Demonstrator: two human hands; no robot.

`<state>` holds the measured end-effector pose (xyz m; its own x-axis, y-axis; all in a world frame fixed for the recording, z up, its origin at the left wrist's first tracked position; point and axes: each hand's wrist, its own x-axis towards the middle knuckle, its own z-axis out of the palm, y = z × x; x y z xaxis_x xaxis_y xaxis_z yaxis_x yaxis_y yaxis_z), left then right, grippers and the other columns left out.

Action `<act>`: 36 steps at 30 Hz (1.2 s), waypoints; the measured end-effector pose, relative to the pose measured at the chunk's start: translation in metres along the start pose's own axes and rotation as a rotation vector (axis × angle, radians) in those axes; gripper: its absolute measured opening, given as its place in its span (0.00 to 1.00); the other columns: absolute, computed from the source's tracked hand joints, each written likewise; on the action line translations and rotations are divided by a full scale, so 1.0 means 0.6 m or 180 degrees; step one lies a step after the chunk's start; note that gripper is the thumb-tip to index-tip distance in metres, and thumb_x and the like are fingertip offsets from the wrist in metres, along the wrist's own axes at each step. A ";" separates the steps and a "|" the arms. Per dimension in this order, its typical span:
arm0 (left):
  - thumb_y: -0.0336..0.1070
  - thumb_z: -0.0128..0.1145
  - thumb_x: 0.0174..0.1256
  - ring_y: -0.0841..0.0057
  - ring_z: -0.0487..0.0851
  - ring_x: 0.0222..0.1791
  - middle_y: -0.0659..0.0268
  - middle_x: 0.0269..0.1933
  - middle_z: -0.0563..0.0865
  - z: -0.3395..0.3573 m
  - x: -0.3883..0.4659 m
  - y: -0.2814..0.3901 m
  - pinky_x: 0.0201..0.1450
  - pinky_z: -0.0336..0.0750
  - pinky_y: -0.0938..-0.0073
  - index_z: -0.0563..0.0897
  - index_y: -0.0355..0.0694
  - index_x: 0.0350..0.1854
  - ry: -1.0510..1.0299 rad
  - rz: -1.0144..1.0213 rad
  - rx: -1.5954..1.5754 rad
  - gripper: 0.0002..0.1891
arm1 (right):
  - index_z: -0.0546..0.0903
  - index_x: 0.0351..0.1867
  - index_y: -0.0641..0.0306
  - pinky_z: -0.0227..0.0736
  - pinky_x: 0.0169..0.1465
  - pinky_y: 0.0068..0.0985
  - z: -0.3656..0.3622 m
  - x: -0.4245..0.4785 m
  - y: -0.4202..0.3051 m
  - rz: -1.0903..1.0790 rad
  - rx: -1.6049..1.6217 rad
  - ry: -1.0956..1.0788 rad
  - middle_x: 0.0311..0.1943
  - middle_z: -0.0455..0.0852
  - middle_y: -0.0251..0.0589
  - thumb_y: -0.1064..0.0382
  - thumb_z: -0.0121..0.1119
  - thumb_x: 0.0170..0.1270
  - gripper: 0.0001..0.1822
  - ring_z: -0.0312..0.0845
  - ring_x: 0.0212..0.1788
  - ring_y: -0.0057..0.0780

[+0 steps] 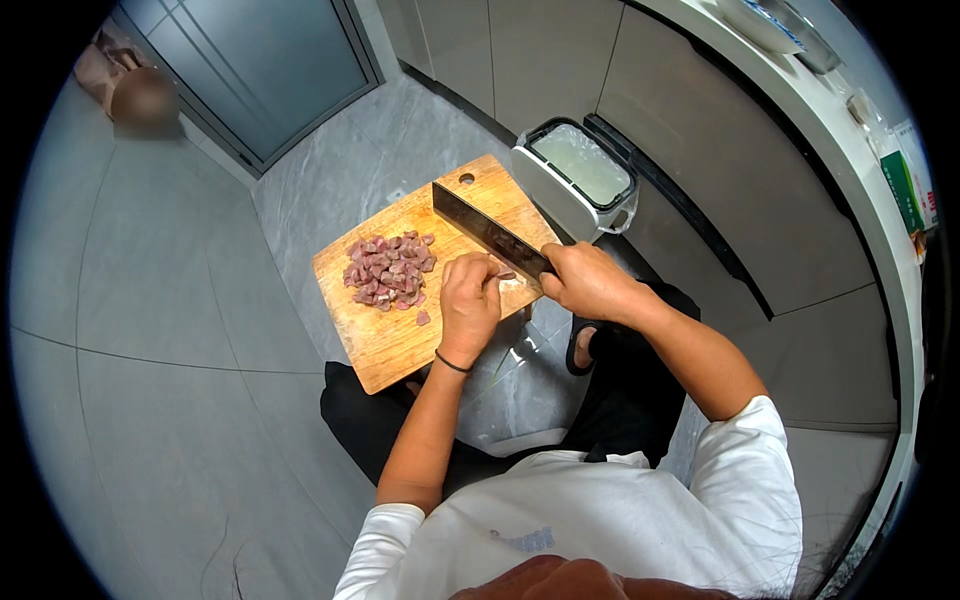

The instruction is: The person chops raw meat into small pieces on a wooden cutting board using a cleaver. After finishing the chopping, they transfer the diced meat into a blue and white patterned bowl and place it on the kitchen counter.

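A wooden cutting board [382, 341] lies in front of me, low over the tiled floor. My right hand [589, 279] grips the handle of a cleaver [487, 227], whose dark blade slants across the board toward its far side. On the near part of the board, my left hand [471, 296] has curled fingers beside the blade. Slices of raw meat [506, 273] show between those fingers and the blade; the fingertips are partly hidden, but they seem to hold the meat. Left of that hand sits a heap of diced raw meat [388, 270], with one loose piece [423, 318] near it.
A lined waste bin [577, 169] hangs at the cabinet front [720, 165], close to the board's right corner. A white countertop [810, 97] carries a bowl and packages. A frosted glass door [262, 75] stands at the far left. A blurred shape is at the upper left.
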<state>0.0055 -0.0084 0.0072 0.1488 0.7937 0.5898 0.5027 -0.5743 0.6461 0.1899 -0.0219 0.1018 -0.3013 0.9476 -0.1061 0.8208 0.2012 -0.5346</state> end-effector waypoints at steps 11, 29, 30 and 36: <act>0.19 0.61 0.50 0.60 0.77 0.37 0.57 0.33 0.78 0.000 0.001 0.008 0.41 0.73 0.64 0.81 0.35 0.30 0.0193 0.0147 0.0083 0.07 | 0.79 0.34 0.73 0.76 0.42 0.48 -0.011 -0.011 -0.010 0.0019 -0.0151 -0.0091 0.26 0.84 0.62 0.63 0.51 0.58 0.12 0.82 0.32 0.59; 0.19 0.60 0.51 0.64 0.77 0.30 0.58 0.31 0.79 -0.004 -0.006 0.009 0.32 0.73 0.68 0.80 0.34 0.31 0.0204 0.0169 -0.0026 0.06 | 0.79 0.33 0.71 0.76 0.41 0.49 -0.003 -0.031 -0.019 0.0082 -0.0197 0.0094 0.25 0.83 0.61 0.62 0.52 0.59 0.11 0.82 0.32 0.59; 0.19 0.60 0.52 0.64 0.77 0.29 0.58 0.31 0.79 -0.003 -0.006 0.007 0.32 0.73 0.69 0.80 0.34 0.31 0.0162 0.0125 -0.0111 0.06 | 0.79 0.33 0.70 0.76 0.41 0.49 -0.003 -0.032 -0.021 0.0082 -0.0234 0.0081 0.25 0.84 0.60 0.62 0.52 0.59 0.11 0.82 0.32 0.59; 0.19 0.61 0.52 0.64 0.78 0.30 0.58 0.31 0.79 0.001 -0.010 0.002 0.33 0.73 0.69 0.81 0.34 0.29 0.0147 0.0071 -0.0134 0.04 | 0.80 0.34 0.70 0.76 0.41 0.48 -0.014 -0.040 -0.027 0.0102 -0.0435 -0.0155 0.25 0.84 0.59 0.63 0.52 0.60 0.10 0.82 0.31 0.58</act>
<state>0.0056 -0.0137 0.0040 0.1198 0.7711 0.6253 0.4633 -0.6005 0.6517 0.1879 -0.0460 0.1204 -0.2943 0.9416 -0.1635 0.8878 0.2060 -0.4116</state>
